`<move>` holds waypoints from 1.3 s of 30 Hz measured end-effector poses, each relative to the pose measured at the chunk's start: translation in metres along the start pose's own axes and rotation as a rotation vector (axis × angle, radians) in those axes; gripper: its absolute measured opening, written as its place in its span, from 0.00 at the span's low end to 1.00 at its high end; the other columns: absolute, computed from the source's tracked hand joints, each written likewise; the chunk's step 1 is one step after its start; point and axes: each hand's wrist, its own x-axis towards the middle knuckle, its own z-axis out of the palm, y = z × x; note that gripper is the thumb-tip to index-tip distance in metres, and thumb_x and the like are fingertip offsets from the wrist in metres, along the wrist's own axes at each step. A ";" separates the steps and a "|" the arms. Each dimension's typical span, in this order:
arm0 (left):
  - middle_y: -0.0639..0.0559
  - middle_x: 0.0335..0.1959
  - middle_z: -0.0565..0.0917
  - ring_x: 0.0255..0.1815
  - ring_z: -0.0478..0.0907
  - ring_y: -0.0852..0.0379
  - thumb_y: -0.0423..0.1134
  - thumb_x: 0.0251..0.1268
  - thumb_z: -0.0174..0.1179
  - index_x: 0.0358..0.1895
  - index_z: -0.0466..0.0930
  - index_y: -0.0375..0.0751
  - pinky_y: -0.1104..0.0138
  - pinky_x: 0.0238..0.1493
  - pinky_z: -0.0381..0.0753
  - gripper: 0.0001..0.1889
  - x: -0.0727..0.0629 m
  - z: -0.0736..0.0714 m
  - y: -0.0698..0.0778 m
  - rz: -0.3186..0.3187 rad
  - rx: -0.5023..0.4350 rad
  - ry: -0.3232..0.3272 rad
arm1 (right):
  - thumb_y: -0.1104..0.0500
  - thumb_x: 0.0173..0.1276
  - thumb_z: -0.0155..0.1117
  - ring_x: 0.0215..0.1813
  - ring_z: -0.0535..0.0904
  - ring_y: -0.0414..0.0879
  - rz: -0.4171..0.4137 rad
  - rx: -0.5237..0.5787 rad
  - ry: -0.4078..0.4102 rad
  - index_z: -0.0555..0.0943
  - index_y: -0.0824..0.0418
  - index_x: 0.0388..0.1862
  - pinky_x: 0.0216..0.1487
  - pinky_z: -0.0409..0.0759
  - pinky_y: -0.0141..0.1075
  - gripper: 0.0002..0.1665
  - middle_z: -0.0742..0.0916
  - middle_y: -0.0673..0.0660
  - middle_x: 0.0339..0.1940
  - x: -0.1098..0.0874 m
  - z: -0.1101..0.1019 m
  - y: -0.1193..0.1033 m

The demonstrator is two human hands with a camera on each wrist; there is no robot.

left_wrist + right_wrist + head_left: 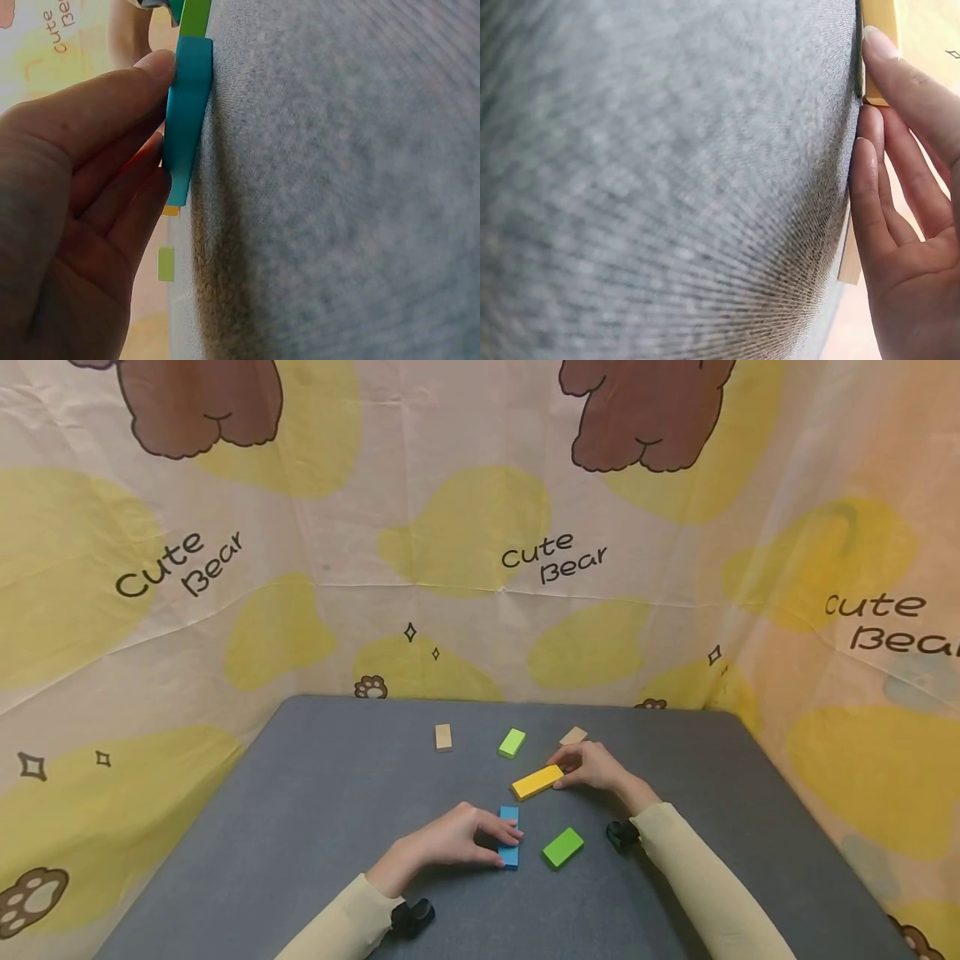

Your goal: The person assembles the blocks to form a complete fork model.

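A blue block (509, 856) lies lengthwise on the grey table, and my left hand (453, 839) holds it with thumb and fingertips from the left. In the left wrist view the thumb touches the blue block (189, 112) near one end, the fingers farther along. My right hand (596, 768) pinches the right end of a yellow block (536, 783), which lies at a slant just beyond the blue one. The right wrist view shows the thumb against the yellow block (881, 52). Right of the blue block lies a green block (562, 848), touched by neither hand.
Toward the back of the table (337, 793) lie a wooden block (443, 738), a light green block (512, 742) and another wooden block (573, 735), partly behind my right hand. A patterned cloth (465, 543) hangs behind the table.
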 end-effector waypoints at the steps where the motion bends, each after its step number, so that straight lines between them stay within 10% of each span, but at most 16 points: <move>1: 0.60 0.56 0.81 0.64 0.72 0.64 0.44 0.58 0.66 0.54 0.82 0.48 0.66 0.64 0.70 0.19 0.000 0.000 0.000 0.001 0.000 0.001 | 0.53 0.50 0.77 0.46 0.82 0.44 0.008 -0.002 0.002 0.85 0.50 0.44 0.51 0.81 0.42 0.20 0.86 0.50 0.45 0.000 0.000 0.000; 39: 0.61 0.55 0.82 0.63 0.73 0.64 0.44 0.57 0.67 0.53 0.83 0.48 0.67 0.63 0.71 0.19 -0.001 0.001 0.002 0.007 -0.005 0.015 | 0.50 0.46 0.79 0.38 0.82 0.40 -0.020 -0.068 0.071 0.85 0.53 0.38 0.44 0.83 0.37 0.20 0.87 0.49 0.36 -0.012 -0.009 -0.022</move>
